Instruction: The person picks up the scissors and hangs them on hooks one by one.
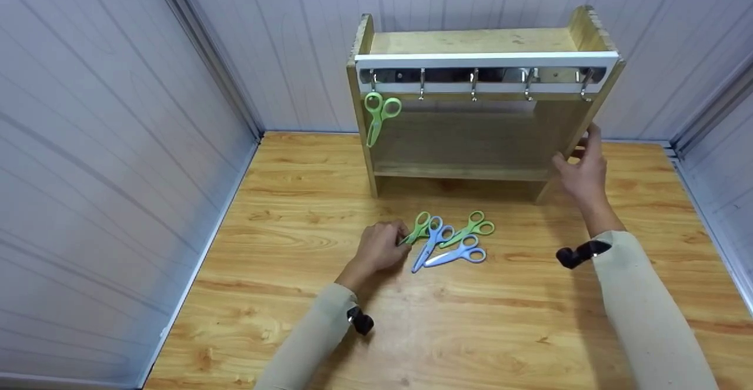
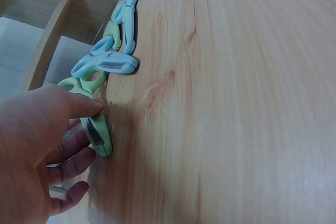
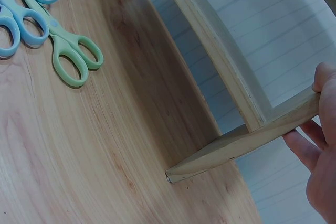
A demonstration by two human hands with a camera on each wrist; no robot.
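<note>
Green plastic handles mark the small scissors [image 1: 416,229] my left hand [image 1: 379,247] pinches at the left end of a cluster on the wooden bench [image 1: 294,296], thumb and fingers curled round the closed blades. They look light, stiff and a little slick, so I judge the grip is safest near the pivot, clear of the edges. My right hand [image 1: 579,169] grips the right side panel of the open wooden rack [image 1: 479,43], fingers wrapped round its front edge. Touching my pair lie two blue scissors [image 1: 433,242] and another green pair [image 1: 470,229], overlapping enough to snag on a lift. One more green pair [image 1: 376,113] hangs from the leftmost metal hook; the other hooks [image 1: 473,84] are bare.
</note>
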